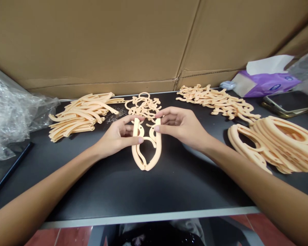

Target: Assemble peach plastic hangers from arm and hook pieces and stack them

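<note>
A peach plastic folding hanger [157, 154] is held upright above the black table, its two arms folded alongside each other and meeting at the lower end. My left hand [119, 134] pinches the left arm near its upper end, thumb in front. On the other side, my right hand [181, 127] grips the right arm between thumb and fingers. A curved hook piece shows between the arms. Just behind the hanger lies a loose pile of hook-shaped pieces [143, 104], partly covered by my fingers.
Long curved strips [79, 114] are heaped at left, small wavy pieces [215, 99] at back right. Folded hangers [279, 143] are stacked at right. A purple tissue pack [268, 82] and a phone [292, 101] sit behind them. Clear plastic wrap [12, 116] bulges at left; cardboard [100, 41] walls the back.
</note>
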### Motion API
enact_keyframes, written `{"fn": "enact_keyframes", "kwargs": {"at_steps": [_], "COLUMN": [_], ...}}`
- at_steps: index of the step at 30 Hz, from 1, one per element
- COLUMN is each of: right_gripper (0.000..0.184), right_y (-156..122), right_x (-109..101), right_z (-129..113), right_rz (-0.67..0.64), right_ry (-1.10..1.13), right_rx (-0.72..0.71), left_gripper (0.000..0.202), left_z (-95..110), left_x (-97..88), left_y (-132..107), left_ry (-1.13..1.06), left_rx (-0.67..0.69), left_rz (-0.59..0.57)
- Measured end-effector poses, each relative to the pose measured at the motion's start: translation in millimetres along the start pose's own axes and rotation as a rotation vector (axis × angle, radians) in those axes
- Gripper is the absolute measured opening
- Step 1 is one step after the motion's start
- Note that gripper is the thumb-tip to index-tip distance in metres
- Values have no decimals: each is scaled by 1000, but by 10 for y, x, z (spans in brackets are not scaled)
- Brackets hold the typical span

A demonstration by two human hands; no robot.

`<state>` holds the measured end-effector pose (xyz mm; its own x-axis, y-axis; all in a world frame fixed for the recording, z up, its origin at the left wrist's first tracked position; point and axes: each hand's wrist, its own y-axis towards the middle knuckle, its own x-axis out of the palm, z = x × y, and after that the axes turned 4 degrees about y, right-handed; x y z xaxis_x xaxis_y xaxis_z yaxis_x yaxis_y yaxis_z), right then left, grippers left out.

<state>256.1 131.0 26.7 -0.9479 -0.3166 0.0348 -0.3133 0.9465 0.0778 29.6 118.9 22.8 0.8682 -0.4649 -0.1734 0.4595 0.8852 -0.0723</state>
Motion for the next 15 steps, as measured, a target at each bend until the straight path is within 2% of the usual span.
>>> {"fn": "enact_keyframes", "kwargs": {"at_steps": [10, 15], "right_gripper": [44, 45], "right_y": [7, 17], "right_x": [-20, -13], "right_z": [49, 69], "right_rz": [-35, -50], "right_ry": [91, 76], "right_rx": [-20, 23], "left_gripper": [65, 67], "left_z": [-22, -24], "left_x": [4, 3], "left_y": [2, 7], "left_ry": [-17, -23], "left_rx": [-28, -34], "left_rz": [20, 20]}}
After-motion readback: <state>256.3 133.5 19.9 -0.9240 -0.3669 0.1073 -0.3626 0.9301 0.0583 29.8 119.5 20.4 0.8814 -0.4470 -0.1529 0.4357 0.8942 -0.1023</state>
